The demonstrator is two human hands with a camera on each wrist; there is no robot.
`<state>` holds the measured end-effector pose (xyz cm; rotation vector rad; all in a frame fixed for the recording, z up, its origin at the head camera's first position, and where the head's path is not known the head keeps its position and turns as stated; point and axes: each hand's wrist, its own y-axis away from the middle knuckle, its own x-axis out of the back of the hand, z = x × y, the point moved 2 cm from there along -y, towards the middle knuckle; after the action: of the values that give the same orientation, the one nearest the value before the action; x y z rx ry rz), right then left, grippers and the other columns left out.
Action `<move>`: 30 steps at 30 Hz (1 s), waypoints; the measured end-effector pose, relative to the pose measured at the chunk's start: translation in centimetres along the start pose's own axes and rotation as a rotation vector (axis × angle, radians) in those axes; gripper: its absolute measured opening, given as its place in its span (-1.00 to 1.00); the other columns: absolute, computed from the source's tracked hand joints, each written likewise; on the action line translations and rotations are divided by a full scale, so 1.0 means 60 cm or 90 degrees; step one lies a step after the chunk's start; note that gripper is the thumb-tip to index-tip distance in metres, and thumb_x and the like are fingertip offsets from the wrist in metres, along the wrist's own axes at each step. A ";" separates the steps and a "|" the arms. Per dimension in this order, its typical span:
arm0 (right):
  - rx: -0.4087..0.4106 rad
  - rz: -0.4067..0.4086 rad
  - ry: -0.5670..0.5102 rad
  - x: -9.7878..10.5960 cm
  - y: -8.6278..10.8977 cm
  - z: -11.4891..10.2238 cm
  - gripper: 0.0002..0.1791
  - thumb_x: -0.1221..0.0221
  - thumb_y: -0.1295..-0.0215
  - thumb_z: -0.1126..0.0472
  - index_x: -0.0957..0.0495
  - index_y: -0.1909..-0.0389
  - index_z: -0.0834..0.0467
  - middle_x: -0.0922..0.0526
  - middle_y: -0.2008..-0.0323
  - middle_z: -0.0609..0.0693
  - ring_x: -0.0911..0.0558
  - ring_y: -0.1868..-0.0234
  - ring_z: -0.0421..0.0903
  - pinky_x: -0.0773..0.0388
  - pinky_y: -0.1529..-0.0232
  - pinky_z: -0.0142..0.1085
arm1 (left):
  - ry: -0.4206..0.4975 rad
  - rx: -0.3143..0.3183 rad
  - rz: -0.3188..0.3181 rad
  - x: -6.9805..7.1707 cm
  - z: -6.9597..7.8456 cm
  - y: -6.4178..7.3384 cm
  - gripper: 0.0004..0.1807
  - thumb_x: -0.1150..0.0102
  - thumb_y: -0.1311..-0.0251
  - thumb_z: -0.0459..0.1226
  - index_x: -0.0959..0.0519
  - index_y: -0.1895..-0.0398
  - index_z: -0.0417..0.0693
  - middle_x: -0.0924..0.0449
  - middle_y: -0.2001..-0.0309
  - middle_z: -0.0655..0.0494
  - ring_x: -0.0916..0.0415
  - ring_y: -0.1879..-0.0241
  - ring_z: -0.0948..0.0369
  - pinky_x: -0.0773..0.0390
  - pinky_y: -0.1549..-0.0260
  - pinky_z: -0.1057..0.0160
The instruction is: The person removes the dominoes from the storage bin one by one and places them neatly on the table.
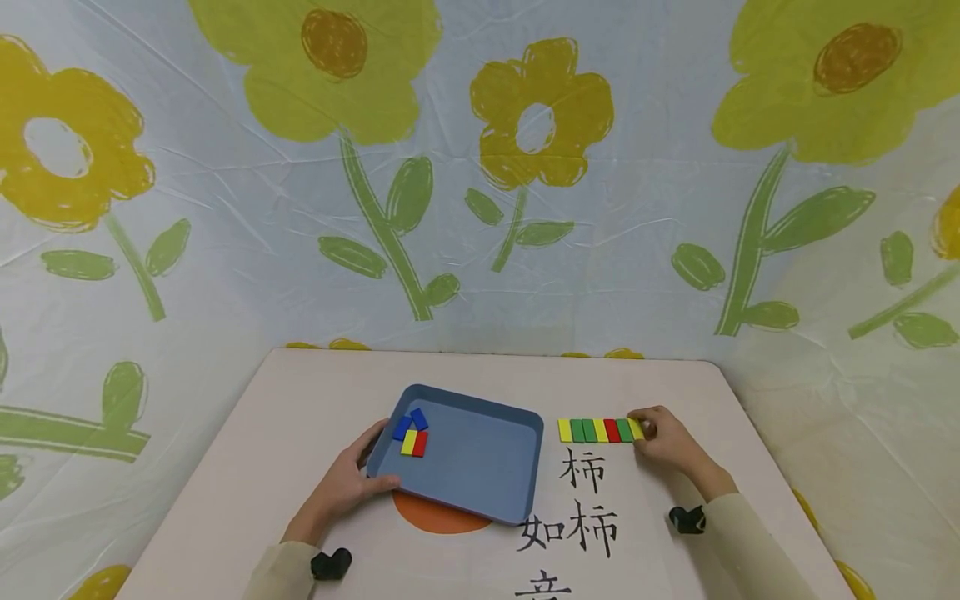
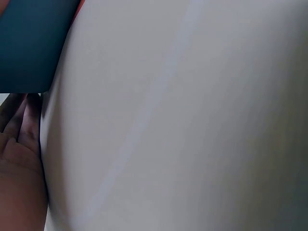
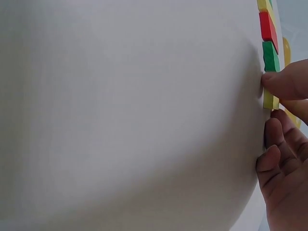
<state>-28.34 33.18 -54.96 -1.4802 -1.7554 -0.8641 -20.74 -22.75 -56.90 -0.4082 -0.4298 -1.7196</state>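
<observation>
- One right hand (image 1: 671, 443): thumb and finger pinch a small yellow tile (image 1: 636, 429); the other fingers are bent beside it, near the tabletop.
- One row of seven tiles, the pinched one included, running leftward from the right hand. In order from the fingers: the yellow tile, then a green tile (image 1: 625, 431), a red tile (image 1: 612, 431), a second yellow tile (image 1: 601, 431), two green tiles (image 1: 589, 431) and, farthest from the hand, a third yellow tile (image 1: 565, 430). All sit side by side.
- One left hand (image 1: 345, 482): grasps a blue-grey tray (image 1: 472, 454) by its left end, thumb at the near corner, fingers partly hidden by the wall.
- Four loose tiles inside the tray, at the end close to the left hand: two blue tiles (image 1: 402, 428), and nearer the thumb a yellow one (image 1: 408, 442) and a red one (image 1: 420, 444) side by side.
- One orange shape (image 1: 442, 515), partly covered by the tray, to the right of the left thumb and nearer the person.
- Several black written characters (image 1: 583, 472), left of the right hand and nearer the person than the row.
- Two pale sleeves (image 1: 757, 542), one behind each hand.
- One pale table (image 1: 247, 467), under both hands.
- One flower-printed cloth (image 1: 600, 308), beyond both hands.
</observation>
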 end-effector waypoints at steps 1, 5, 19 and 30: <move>-0.001 0.000 0.000 0.000 0.000 0.000 -0.45 -0.31 -0.06 0.38 -0.57 -0.16 0.36 -0.51 -0.04 0.32 -0.48 0.13 0.09 -0.56 0.16 -0.11 | 0.000 0.001 -0.001 0.000 0.000 0.000 0.09 -0.54 -0.07 -0.07 -0.11 -0.65 0.15 -0.14 -0.61 -0.13 -0.25 -0.51 -0.20 -0.27 -0.43 -0.33; -0.003 0.003 -0.001 0.000 0.001 0.001 -0.44 -0.31 -0.05 0.38 -0.57 -0.16 0.36 -0.50 -0.06 0.34 -0.48 0.12 0.10 -0.57 0.16 -0.10 | -0.002 0.003 0.001 -0.001 -0.001 -0.001 0.10 -0.54 -0.08 -0.06 -0.10 -0.65 0.15 -0.14 -0.60 -0.13 -0.25 -0.50 -0.20 -0.28 -0.42 -0.32; -0.006 0.010 -0.005 -0.003 0.006 0.003 -0.46 -0.32 -0.09 0.37 -0.57 -0.16 0.36 -0.50 -0.07 0.35 -0.48 0.12 0.10 -0.56 0.15 -0.11 | -0.009 0.001 0.002 -0.002 -0.001 -0.002 0.08 -0.52 -0.09 -0.03 -0.11 -0.64 0.18 -0.14 -0.61 -0.12 -0.24 -0.51 -0.21 -0.25 -0.43 -0.35; -0.032 -0.012 -0.022 0.003 0.008 -0.004 -0.30 -0.34 -0.10 0.32 -0.45 -0.33 0.30 -0.45 -0.15 0.36 -0.47 0.06 0.13 -0.58 0.13 -0.10 | -0.006 0.009 0.000 0.000 -0.001 0.000 0.08 -0.51 -0.10 -0.03 -0.10 -0.65 0.17 -0.13 -0.61 -0.11 -0.23 -0.52 -0.20 -0.24 -0.44 -0.34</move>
<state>-27.89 33.13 -54.62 -1.5213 -1.7866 -0.9031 -20.75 -22.76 -56.97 -0.4058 -0.4480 -1.7145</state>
